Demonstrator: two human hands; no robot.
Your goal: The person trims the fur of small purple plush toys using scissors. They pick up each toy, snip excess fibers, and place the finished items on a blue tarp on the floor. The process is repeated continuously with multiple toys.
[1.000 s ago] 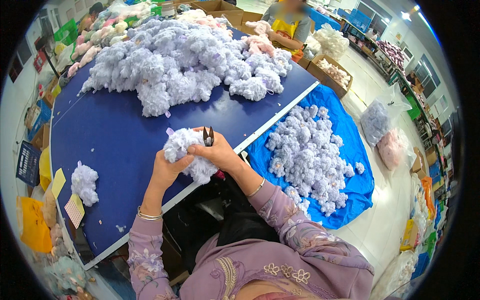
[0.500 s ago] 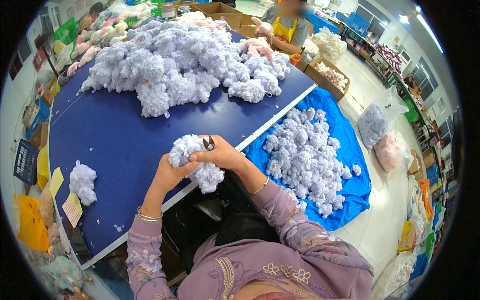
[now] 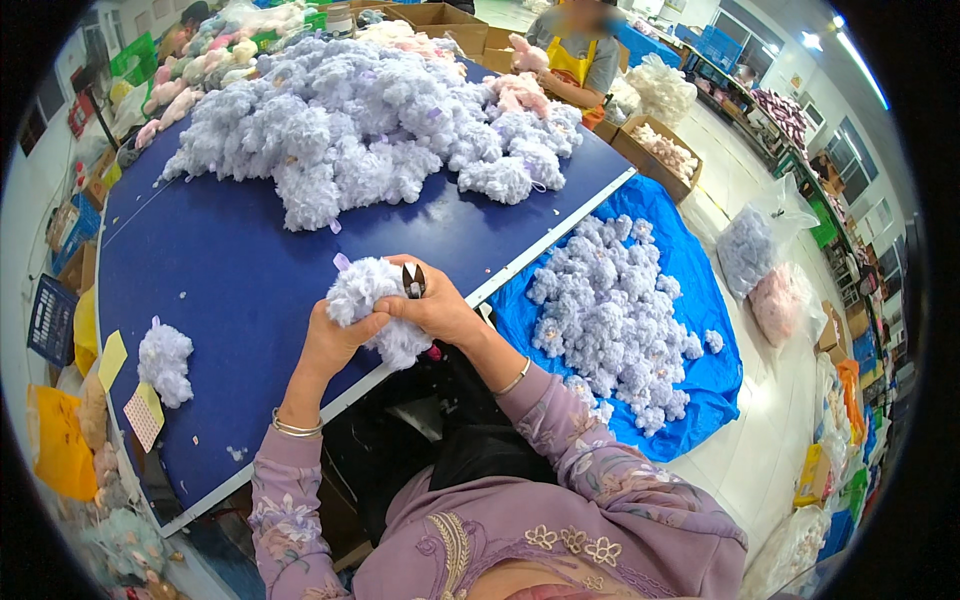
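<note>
Above the table's front edge, I hold a fluffy pale-lilac plush piece (image 3: 362, 286) between both hands. My left hand (image 3: 335, 340) is closed round its left side. My right hand (image 3: 432, 306) grips the other side, thumb across the fur, and also carries a pair of small dark thread snips (image 3: 413, 281) with the blades pointing up. A little lilac tag (image 3: 342, 262) stands up from the plush's top. One more lilac plush piece (image 3: 165, 362) lies alone on the table's left part.
A big heap of lilac plush pieces (image 3: 340, 130) covers the far part of the blue table (image 3: 250, 265). At right, many small ones (image 3: 610, 320) lie on a blue sheet (image 3: 715, 375) on the floor. Across the table a person in a yellow apron (image 3: 572, 62) handles a pink plush.
Both hands have lifted and turned the plush slightly. Its tag now shows at the top, and a small dark-red spot appears beneath my right hand.
</note>
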